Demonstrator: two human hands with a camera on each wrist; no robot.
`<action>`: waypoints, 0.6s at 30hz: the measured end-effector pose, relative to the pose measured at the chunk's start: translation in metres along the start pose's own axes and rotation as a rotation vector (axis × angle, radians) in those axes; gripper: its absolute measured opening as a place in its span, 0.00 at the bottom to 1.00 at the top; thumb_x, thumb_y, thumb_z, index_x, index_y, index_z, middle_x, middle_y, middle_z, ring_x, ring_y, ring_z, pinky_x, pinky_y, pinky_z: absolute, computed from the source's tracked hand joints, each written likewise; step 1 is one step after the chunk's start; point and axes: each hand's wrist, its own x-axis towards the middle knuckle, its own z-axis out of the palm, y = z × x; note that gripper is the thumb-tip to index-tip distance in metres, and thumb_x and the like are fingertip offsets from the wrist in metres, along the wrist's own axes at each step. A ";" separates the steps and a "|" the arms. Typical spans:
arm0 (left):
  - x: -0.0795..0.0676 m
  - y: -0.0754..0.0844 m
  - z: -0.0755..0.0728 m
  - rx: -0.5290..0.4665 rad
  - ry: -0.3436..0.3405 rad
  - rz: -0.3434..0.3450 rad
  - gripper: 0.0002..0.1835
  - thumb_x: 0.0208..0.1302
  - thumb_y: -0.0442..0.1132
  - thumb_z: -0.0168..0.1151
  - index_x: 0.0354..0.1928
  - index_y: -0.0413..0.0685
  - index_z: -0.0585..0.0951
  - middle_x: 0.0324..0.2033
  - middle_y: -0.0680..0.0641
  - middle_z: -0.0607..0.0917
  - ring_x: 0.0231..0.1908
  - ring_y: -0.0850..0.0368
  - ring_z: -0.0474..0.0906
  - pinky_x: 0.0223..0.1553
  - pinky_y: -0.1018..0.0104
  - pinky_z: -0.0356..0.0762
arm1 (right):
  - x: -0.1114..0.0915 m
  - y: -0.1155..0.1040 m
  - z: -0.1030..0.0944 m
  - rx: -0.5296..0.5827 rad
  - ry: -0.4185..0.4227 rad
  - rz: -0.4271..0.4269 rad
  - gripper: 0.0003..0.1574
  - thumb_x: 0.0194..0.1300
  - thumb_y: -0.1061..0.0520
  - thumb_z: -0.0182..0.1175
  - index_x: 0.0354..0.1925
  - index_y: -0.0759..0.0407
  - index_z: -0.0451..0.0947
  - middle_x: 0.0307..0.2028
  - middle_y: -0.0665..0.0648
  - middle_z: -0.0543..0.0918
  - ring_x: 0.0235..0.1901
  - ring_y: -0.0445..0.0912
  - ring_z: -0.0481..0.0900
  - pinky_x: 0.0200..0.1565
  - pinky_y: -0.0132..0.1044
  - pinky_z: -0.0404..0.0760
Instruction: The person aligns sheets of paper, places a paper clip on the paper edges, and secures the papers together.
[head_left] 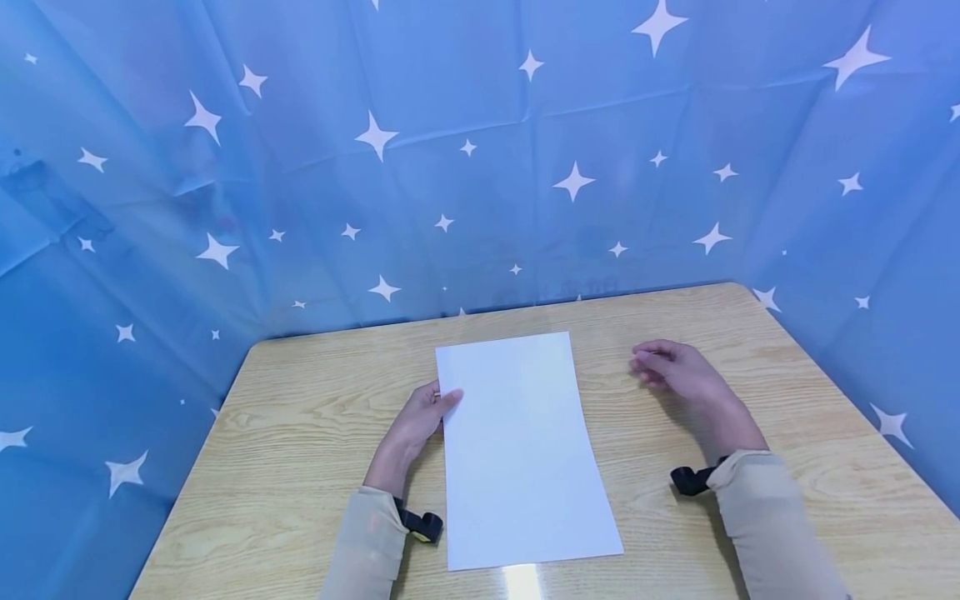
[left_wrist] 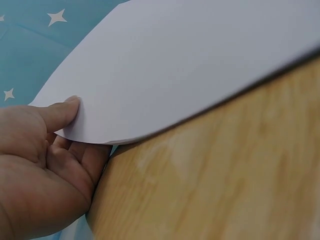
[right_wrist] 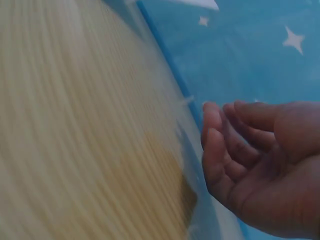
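A blank white sheet of paper lies lengthwise over the middle of the table in the head view. My left hand pinches its left edge near the far corner, thumb on top and fingers underneath. In the left wrist view the paper bows up from the wood beside the left hand. Off to the right of the sheet, my right hand hovers above the table with fingers loosely curled. The right wrist view shows that right hand holding nothing.
The light wood table has rounded far corners. A blue curtain with white stars hangs behind it and along both sides. Each wrist wears a black strap-on camera, the left camera close to the paper's left edge.
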 end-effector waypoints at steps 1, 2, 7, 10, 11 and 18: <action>0.000 0.000 0.000 0.000 -0.001 0.000 0.17 0.74 0.46 0.52 0.58 0.46 0.76 0.42 0.42 0.86 0.40 0.48 0.84 0.43 0.58 0.79 | -0.001 0.003 -0.005 -0.041 0.034 0.003 0.28 0.78 0.51 0.46 0.64 0.70 0.64 0.54 0.71 0.76 0.43 0.50 0.81 0.42 0.37 0.81; 0.000 0.000 0.000 0.001 -0.002 0.003 0.17 0.74 0.46 0.52 0.58 0.46 0.76 0.42 0.42 0.86 0.40 0.48 0.84 0.43 0.58 0.79 | -0.003 0.006 -0.010 -0.082 0.070 0.003 0.28 0.78 0.50 0.45 0.64 0.69 0.65 0.53 0.71 0.77 0.41 0.49 0.80 0.40 0.36 0.80; -0.001 0.002 -0.001 0.006 -0.006 0.009 0.17 0.74 0.46 0.52 0.57 0.45 0.76 0.41 0.42 0.86 0.40 0.48 0.84 0.44 0.58 0.79 | -0.008 0.020 -0.026 -0.318 0.264 -0.026 0.26 0.77 0.48 0.47 0.58 0.67 0.72 0.46 0.68 0.79 0.40 0.54 0.77 0.35 0.38 0.73; -0.001 0.002 -0.001 0.008 -0.006 0.004 0.17 0.74 0.46 0.52 0.57 0.46 0.76 0.42 0.42 0.86 0.40 0.48 0.84 0.44 0.58 0.79 | -0.008 0.026 -0.033 -0.455 0.327 -0.070 0.23 0.76 0.49 0.49 0.56 0.66 0.74 0.44 0.69 0.78 0.41 0.58 0.76 0.35 0.42 0.71; -0.001 0.002 -0.001 0.008 -0.004 0.002 0.17 0.74 0.46 0.52 0.57 0.47 0.77 0.41 0.42 0.86 0.40 0.48 0.84 0.44 0.58 0.79 | -0.008 0.028 -0.035 -0.487 0.333 -0.088 0.23 0.75 0.50 0.50 0.56 0.66 0.74 0.44 0.69 0.78 0.41 0.59 0.76 0.35 0.44 0.71; -0.003 0.002 -0.002 0.029 -0.011 0.009 0.17 0.73 0.48 0.53 0.56 0.47 0.78 0.39 0.41 0.86 0.37 0.48 0.84 0.41 0.59 0.79 | 0.005 0.042 -0.049 -0.649 0.265 -0.222 0.23 0.73 0.54 0.55 0.60 0.65 0.73 0.42 0.71 0.80 0.41 0.64 0.76 0.37 0.57 0.73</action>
